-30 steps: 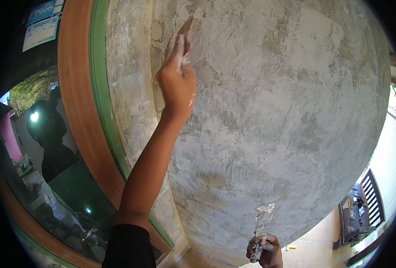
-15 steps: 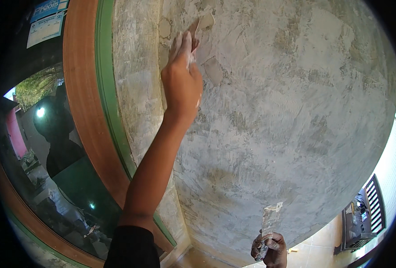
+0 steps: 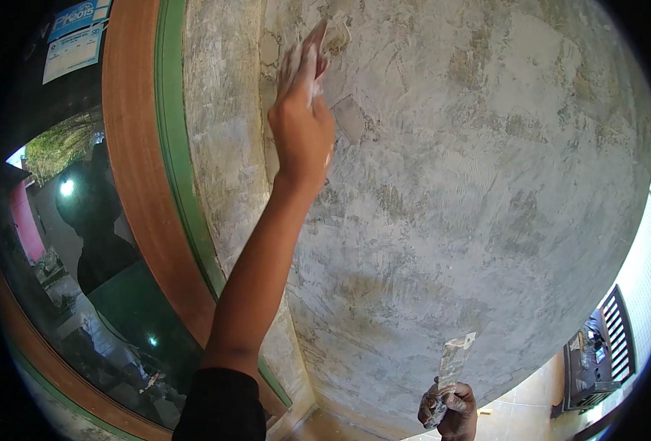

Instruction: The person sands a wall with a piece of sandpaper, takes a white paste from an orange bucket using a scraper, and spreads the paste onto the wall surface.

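High on a grey, patchily plastered wall [image 3: 443, 184], my left hand [image 3: 301, 117] is raised with its fingers closed round a thin flat scraper [image 3: 317, 38]. The scraper's edge is at the wall, beside a small patch of wet filler [image 3: 338, 37]. White filler coats the fingers. Low at the right, my right hand [image 3: 454, 411] grips a putty knife [image 3: 455, 360] by its handle, blade pointing up. Filler is smeared over that blade and over the fingers. A squarish darker patch [image 3: 350, 119] shows on the wall just right of my left hand.
Left of the wall runs a green and brown window frame [image 3: 138, 132] with dark reflecting glass [image 3: 83, 294]. Paper stickers [image 3: 76, 37] are on the glass at the top. A dark slatted bench [image 3: 597, 367] with things on it stands on the tiled floor at right.
The scraper in my left hand has shifted slightly left and turned more edge-on. The filler patch beside it looks rougher. My right hand has moved a little right with the putty knife.
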The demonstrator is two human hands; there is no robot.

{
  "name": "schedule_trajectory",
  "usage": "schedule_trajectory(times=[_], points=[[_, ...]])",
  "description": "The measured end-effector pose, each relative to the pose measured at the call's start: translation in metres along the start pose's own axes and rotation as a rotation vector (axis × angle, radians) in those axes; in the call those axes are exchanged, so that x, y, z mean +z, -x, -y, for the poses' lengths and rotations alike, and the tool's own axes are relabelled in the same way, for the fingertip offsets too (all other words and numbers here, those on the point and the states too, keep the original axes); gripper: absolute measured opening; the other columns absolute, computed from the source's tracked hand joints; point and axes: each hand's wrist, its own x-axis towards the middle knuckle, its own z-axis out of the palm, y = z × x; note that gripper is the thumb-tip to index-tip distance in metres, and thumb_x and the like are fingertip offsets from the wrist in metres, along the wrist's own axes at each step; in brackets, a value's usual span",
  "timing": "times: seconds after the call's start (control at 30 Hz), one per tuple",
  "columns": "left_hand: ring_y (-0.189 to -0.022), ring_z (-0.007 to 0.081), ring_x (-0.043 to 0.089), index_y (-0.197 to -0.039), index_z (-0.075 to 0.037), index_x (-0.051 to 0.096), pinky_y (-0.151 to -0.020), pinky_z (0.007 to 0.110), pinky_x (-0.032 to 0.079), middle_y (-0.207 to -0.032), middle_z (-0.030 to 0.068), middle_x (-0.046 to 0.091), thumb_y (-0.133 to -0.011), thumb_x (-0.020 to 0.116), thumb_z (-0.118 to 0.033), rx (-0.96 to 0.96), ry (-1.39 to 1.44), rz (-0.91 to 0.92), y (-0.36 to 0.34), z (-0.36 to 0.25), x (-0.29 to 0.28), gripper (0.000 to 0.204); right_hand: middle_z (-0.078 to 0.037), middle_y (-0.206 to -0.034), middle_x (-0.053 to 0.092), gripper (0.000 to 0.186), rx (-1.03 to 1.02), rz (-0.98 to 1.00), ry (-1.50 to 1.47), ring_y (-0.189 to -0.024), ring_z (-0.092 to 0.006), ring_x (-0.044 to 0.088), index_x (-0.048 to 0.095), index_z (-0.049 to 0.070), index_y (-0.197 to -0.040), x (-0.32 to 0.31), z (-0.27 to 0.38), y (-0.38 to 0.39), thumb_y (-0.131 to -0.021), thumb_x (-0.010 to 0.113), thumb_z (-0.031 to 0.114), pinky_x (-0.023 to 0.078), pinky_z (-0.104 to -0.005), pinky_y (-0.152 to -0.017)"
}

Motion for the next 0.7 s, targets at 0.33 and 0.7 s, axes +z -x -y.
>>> schedule_trajectory(times=[0.33,0.7], points=[[-0.109,0.0248,0.058,-0.122,0.003,0.053,-0.092,0.031,0.044,-0.119,0.0204,0.058,-0.08,0.042,0.013,-0.015,0.152,0.089,0.022,-0.004,-0.013,0.045,-0.015,-0.071,0.054,0.027,-0.034,-0.028,-0.016,-0.052,-0.0232,0.053,0.058,-0.005,-0.085,-0.006,-0.001,0.004,-0.073,0.068,0.017,0.044,-0.0301,-0.041],[-0.125,0.0344,0.041,-0.125,0.004,0.048,-0.107,0.04,0.03,-0.129,0.0248,0.047,-0.077,0.051,0.008,0.061,-0.076,0.185,0.007,0.014,0.015,0.049,-0.014,-0.07,0.054,0.029,-0.031,-0.004,-0.003,-0.051,-0.0229,0.052,0.058,-0.005,-0.086,-0.003,-0.003,0.004,-0.073,0.067,0.018,0.044,-0.0302,-0.041]])
